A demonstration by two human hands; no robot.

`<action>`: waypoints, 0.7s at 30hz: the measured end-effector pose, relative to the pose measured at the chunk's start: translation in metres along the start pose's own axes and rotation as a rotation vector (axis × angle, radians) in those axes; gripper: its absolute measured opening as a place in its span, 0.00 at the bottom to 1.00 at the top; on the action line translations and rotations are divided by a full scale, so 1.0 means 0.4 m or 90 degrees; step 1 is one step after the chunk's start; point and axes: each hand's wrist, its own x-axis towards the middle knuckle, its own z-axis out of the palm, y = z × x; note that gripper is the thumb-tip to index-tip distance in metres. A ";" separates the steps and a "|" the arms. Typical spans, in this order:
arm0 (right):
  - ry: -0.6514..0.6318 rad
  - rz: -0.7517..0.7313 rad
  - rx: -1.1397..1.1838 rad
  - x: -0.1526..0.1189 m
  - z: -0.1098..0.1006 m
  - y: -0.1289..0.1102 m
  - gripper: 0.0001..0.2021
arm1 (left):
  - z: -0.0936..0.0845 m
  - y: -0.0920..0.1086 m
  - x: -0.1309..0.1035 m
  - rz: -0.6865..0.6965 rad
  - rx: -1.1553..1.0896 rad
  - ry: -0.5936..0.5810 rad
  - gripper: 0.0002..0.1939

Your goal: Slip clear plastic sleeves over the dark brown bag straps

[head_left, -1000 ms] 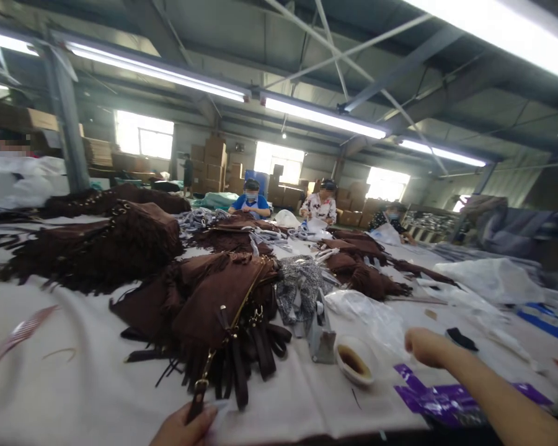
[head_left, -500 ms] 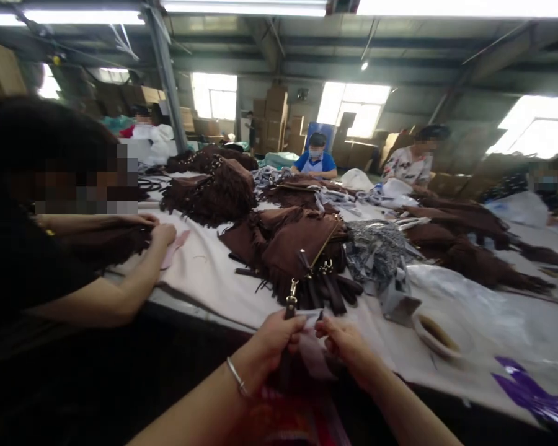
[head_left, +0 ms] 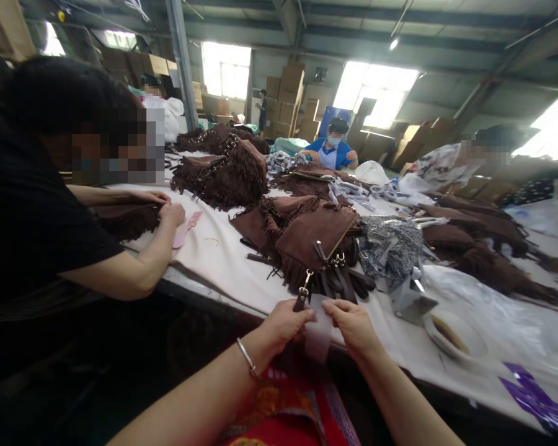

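Note:
My left hand (head_left: 283, 325) is closed on a dark brown strap (head_left: 300, 302) with a gold clasp at its upper end. A translucent whitish strip (head_left: 318, 334) hangs between my hands, right beside the strap. The fingers of my right hand (head_left: 353, 325) are closed in a pinch on the strip's upper right edge. Just beyond the clasp, a brown fringed bag (head_left: 314, 238) lies on the cloth-covered table (head_left: 214, 251). It has a gold zip, and dark straps lie around it. The strap's lower part is hidden behind my left hand.
To the right stand a small metal holder (head_left: 413, 300), a roll of tape (head_left: 451, 334) and crumpled silvery material (head_left: 390, 248). Purple plastic (head_left: 539, 396) lies near the table edge. More fringed bags (head_left: 223, 170) are heaped behind. A co-worker (head_left: 51, 235) leans in on my left.
The view has tilted down and turned a little left. The translucent strip now hangs more openly between my hands. Across the table, the person in blue has raised a hand.

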 end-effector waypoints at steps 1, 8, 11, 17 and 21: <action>-0.001 -0.004 -0.008 -0.006 -0.004 -0.001 0.17 | -0.006 0.004 -0.002 -0.003 -0.010 -0.003 0.15; -0.025 0.007 0.036 -0.040 0.010 0.016 0.19 | -0.008 0.016 -0.014 0.010 -0.028 -0.062 0.20; -0.037 0.016 0.038 -0.052 0.024 0.034 0.19 | 0.003 0.002 -0.006 0.017 -0.008 -0.061 0.18; 0.100 -0.239 -0.243 -0.033 -0.160 0.038 0.18 | -0.016 0.001 0.027 0.001 0.068 -0.027 0.18; 0.400 -0.267 -0.543 0.040 -0.483 0.046 0.23 | -0.018 0.004 0.035 -0.004 0.065 -0.004 0.20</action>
